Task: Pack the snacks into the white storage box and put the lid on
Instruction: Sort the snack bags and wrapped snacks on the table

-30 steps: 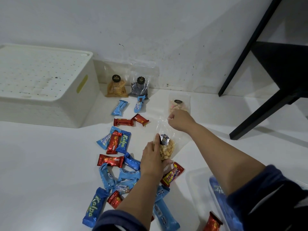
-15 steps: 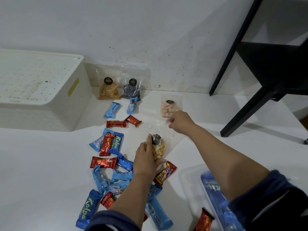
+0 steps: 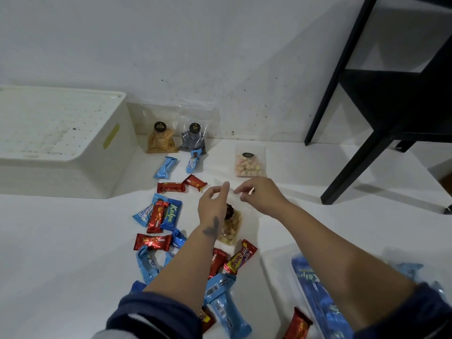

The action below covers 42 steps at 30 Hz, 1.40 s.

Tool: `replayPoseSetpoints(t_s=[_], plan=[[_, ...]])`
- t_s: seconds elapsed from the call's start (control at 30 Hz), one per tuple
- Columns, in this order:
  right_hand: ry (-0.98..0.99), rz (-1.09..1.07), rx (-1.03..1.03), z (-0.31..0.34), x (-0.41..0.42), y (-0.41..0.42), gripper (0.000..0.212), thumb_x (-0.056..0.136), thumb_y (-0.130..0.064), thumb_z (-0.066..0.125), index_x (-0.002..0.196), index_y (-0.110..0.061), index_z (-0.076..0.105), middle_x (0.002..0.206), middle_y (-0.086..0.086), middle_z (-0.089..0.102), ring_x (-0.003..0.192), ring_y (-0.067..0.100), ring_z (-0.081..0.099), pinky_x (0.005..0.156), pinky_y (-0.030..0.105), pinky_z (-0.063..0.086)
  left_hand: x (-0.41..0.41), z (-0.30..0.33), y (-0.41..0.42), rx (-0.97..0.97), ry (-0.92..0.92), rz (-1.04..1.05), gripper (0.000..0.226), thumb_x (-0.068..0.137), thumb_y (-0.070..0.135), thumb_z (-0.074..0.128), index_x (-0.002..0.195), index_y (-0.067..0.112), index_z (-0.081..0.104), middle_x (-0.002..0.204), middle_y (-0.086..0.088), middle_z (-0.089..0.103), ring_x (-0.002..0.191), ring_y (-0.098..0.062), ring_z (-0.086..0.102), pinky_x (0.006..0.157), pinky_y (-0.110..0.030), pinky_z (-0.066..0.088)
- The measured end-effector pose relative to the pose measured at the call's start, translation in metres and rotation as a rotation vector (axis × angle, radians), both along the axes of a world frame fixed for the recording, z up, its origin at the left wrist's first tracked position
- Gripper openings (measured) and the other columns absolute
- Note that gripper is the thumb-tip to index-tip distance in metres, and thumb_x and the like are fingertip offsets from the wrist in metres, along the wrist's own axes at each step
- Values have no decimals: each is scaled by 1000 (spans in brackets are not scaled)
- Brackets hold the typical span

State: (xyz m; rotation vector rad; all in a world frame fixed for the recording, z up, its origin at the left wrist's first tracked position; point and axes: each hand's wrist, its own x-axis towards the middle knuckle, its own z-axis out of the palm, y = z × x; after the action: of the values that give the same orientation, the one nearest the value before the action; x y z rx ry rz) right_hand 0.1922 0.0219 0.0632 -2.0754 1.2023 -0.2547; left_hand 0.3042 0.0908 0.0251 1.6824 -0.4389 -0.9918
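Reading "Kalpa" on a blue wrapper [image 3: 172, 214] and "bang-bang" on a red-and-yellow bar [image 3: 241, 257] (round black bag stickers staying illegible).

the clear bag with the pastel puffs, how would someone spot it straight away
Start at the black table leg on the right and look left along the wall. A clear bag of pastel puffs lies flat there, just beyond the right hand. Unlike the two bags by the white storage box, it lies alone.

Lidded white box [image 3: 73, 152] left; snacks [image 3: 159, 216] scattered
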Motion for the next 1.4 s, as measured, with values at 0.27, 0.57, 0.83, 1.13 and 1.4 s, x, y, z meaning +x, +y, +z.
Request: replayPoseSetpoints(t_s=[0.27,0.57,0.83,1.13,1.4], plan=[[-111,-208,96,-5,9,3,13,86,-28,63,83,-20,73,92,-4,71,93,18,65,87,40,54,-3,-6,1,-52,39,57,20,88,34,66,100,18,70,108,7,61,104,-14,53,88,-30,42],[-28,-230,72,-10,21,-9,15,91,-26,56,80,-26,66,103,-5,68,99,18,62,88,37,51,2,-21,12,-104,-285,-123,18,88,30,65,104,27,58,115,13,49,111,-9,47,93,-25,38],[-71,-254,191,-46,5,19,53,93,-19,58,140,-38,43,156,7,11,130,23,44,100,25,38,15,-58,30,14,-537,-266,50,85,14,67,123,36,44,129,11,45,109,-12,56,87,-32,52],[-178,-373,221,-60,25,10,63,82,13,47,136,-20,52,126,4,54,99,18,56,80,27,49,33,-64,29,182,-870,-507,61,99,48,27,151,18,15,158,-4,20,146,-20,16,119,-39,17],[-180,-220,-75,-16,65,-83,60,84,15,45,129,-23,56,112,-5,51,100,9,49,80,19,41,48,-69,17,577,-976,-1014,119,72,85,36,144,17,-30,147,-5,-43,135,-28,-40,115,-51,-16]])
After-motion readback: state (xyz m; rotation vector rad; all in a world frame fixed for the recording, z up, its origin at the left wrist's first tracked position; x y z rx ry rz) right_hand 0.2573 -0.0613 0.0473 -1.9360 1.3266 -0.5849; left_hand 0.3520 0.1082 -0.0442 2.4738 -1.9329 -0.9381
